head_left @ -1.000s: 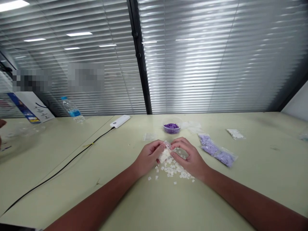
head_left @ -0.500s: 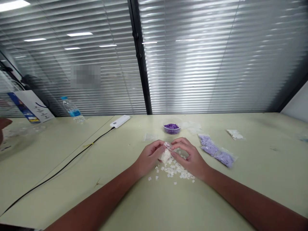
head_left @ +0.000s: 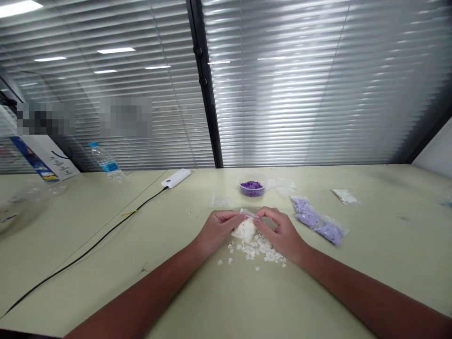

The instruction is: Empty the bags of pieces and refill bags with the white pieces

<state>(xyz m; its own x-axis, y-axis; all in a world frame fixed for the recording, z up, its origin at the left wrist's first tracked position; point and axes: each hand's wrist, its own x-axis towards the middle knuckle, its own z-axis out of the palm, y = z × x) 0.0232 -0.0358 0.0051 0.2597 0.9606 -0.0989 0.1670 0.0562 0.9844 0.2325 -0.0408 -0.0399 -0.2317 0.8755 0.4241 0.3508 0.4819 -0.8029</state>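
My left hand and my right hand meet over the pale table. Both pinch the top edge of a small clear plastic bag filled with little white square pieces. The bag hangs between my fingertips, its bottom touching a loose heap of white pieces on the table. Some white pieces lie scattered toward the left of the heap.
A round tub of purple pieces stands behind my hands. Two bags of pale purple pieces lie right, a white-filled bag beyond. Empty clear bags, a white power bank with black cable, a water bottle and a box lie left.
My fingers have shifted along the bag's top edge and the bag now hangs fuller and more upright. The other person's hand at the far left edge is gone from view.
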